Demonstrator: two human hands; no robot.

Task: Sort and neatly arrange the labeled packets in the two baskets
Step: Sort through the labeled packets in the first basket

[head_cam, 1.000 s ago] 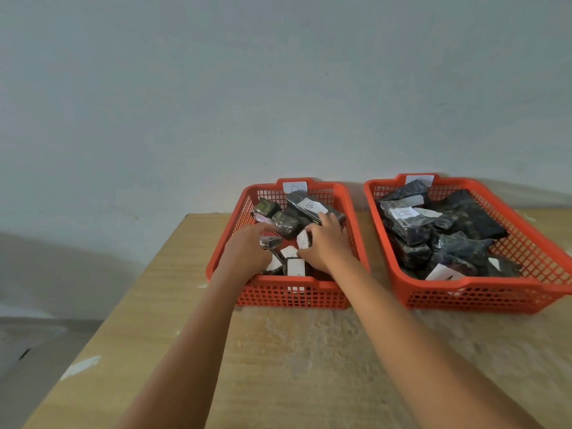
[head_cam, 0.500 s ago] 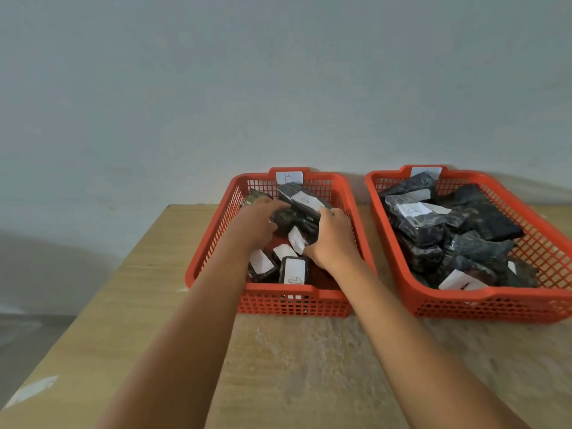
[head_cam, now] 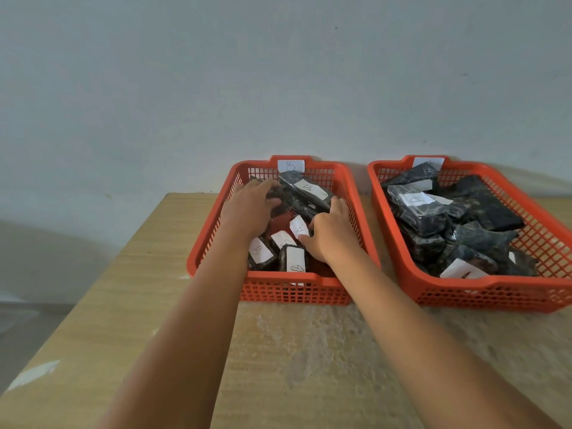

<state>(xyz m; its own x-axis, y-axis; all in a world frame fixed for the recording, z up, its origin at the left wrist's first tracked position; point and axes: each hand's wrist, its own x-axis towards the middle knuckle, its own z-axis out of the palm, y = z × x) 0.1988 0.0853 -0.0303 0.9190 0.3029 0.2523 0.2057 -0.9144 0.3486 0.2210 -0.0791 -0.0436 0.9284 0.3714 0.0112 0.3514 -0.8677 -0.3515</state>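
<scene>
Moved: your left hand point(head_cam: 247, 209) has reached further back in the left basket point(head_cam: 204, 258).
Left hand: fingers curl over a dark packet point(head_cam: 305, 193) labeled B.
Right hand: your right hand point(head_cam: 332, 233) pinches the A-labeled packet point(head_cam: 298, 227).
Packets: between both hands, in the left basket on the tabletop point(head_cam: 123, 305).

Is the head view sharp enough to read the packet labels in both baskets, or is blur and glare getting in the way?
Head view: even, soft light with no harsh glare; the left basket tag and the labels near the right hand read fairly well, the left hand looks slightly smeared, wide-angle bending splays the right basket, and its front label is partly cut off.
</scene>
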